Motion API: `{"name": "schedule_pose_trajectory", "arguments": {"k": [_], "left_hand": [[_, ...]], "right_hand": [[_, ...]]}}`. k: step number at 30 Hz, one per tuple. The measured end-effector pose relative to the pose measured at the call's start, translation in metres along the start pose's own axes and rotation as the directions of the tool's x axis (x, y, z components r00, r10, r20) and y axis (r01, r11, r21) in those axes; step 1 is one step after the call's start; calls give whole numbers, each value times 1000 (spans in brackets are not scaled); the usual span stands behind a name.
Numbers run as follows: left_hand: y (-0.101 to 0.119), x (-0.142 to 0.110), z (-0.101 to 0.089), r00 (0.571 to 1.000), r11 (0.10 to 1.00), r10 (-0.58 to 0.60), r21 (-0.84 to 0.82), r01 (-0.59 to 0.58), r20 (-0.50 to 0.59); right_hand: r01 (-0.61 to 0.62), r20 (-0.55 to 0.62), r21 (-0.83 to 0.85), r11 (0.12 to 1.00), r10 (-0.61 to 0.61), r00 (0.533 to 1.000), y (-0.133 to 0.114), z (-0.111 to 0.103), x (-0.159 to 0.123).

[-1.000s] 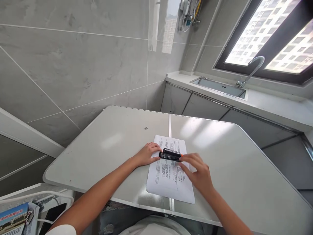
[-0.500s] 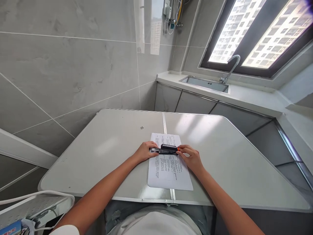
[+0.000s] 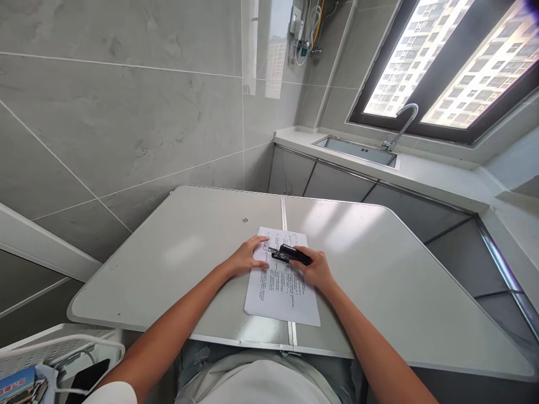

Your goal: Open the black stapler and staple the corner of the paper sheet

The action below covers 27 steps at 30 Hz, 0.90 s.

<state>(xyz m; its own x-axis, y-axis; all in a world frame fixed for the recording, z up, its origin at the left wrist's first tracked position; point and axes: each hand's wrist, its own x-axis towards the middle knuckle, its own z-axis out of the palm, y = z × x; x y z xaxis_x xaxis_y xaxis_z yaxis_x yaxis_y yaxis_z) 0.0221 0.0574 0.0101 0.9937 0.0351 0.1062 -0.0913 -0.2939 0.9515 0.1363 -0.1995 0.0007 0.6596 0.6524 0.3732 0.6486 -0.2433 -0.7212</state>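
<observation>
A black stapler [image 3: 290, 253] lies over a printed sheet of paper [image 3: 280, 303], its back end in the grip of my right hand [image 3: 315, 269]. From its left end a thin metal part [image 3: 270, 248] sticks out between the fingers of my left hand [image 3: 245, 256]. That hand rests at the left edge of the sheet, thumb and fingers spread around the metal part with a gap, and I see nothing held in it. Farther up the table, left of the sheet, are small staples [image 3: 245, 220].
The pale folding table [image 3: 202, 224] has a metal seam [image 3: 283, 210] down its middle. At the lower left stands a white basket [image 3: 63, 336] with items in it. Beyond the table run a counter with a sink [image 3: 357, 151] and tap [image 3: 404, 126], under a window.
My right hand has moved from pinching the stapler's right end to wrapping around it, and the stapler now tilts. My left fingers have come off its left end. The paper has shifted slightly left.
</observation>
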Motion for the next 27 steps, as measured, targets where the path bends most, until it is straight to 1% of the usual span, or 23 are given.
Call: {"name": "schedule_pose_trajectory", "arguments": {"k": [1, 2, 3, 4, 5, 6, 7, 8, 9, 10, 12, 14, 15, 18, 20, 21, 22, 23, 24, 25, 26, 27], "left_hand": [[4, 0, 3, 999, 990, -17, -138, 10, -45], [7, 1, 6, 996, 953, -40, -302, 13, -84], [9, 2, 11, 992, 880, -71, -474, 14, -103], [11, 3, 17, 990, 773, -107, -634, 24, -93], [11, 4, 23, 988, 645, -144, -762, 48, -60], [10, 5, 28, 984, 514, -178, -854, 83, -12], [8, 6, 32, 978, 401, -205, -908, 120, 39], [5, 6, 35, 972, 318, -223, -936, 150, 79], [2, 7, 37, 966, 267, -236, -949, 167, 103], [-2, 7, 37, 964, 244, -243, -954, 172, 111], [-6, 7, 35, 966, 245, -240, -957, 157, 97], [-8, 6, 33, 969, 271, -239, -954, 130, 64], [-8, 6, 32, 970, 288, -240, -950, 120, 50], [-9, 6, 32, 975, 323, -218, -940, 112, 42], [-10, 7, 33, 979, 325, -198, -939, 113, 49], [-10, 7, 33, 978, 324, -202, -939, 116, 52], [-11, 8, 33, 975, 325, -217, -938, 119, 48], [-11, 8, 33, 970, 333, -241, -936, 115, 33], [-11, 9, 32, 964, 350, -266, -931, 103, 7], [-11, 9, 31, 957, 374, -289, -924, 83, -31], [-11, 9, 30, 948, 402, -307, -914, 55, -78], [-10, 9, 28, 939, 435, -319, -900, 22, -131]], "right_hand": [[49, -73, -25, 998, -51, 996, 0, -1, -2], [124, -135, -70, 990, -132, 982, 0, -1, -4], [216, -177, -137, 967, -238, 955, 0, -2, -5], [312, -194, -219, 925, -354, 915, -1, -3, -6], [398, -185, -305, 865, -464, 866, -1, -4, -7], [469, -151, -387, 794, -556, 818, -2, -4, -7], [519, -103, -457, 722, -623, 776, -3, -4, -8], [552, -53, -515, 656, -666, 744, -4, -4, -8], [573, -6, -559, 599, -695, 719, -5, -4, -9], [589, 30, -592, 550, -715, 698, -6, -4, -10], [611, 84, -631, 477, -742, 665, -9, -5, -11], [624, 115, -649, 435, -755, 646, -11, -5, -12], [624, 119, -654, 428, -757, 643, -12, -6, -12], [604, 91, -655, 453, -747, 659, -11, -6, -13], [600, 75, -628, 494, -730, 679, -10, -4, -14], [592, 55, -608, 529, -716, 696, -9, -2, -14], [572, 12, -583, 577, -697, 717, -9, 0, -15], [533, -59, -550, 643, -667, 743, -9, 2, -15], [471, -160, -505, 724, -614, 773, -9, 5, -14], [390, -267, -438, 810, -532, 804, -8, 7, -13], [302, -349, -349, 887, -422, 837, -7, 8, -12], [211, -387, -248, 945, -297, 873, -6, 9, -11]]}}
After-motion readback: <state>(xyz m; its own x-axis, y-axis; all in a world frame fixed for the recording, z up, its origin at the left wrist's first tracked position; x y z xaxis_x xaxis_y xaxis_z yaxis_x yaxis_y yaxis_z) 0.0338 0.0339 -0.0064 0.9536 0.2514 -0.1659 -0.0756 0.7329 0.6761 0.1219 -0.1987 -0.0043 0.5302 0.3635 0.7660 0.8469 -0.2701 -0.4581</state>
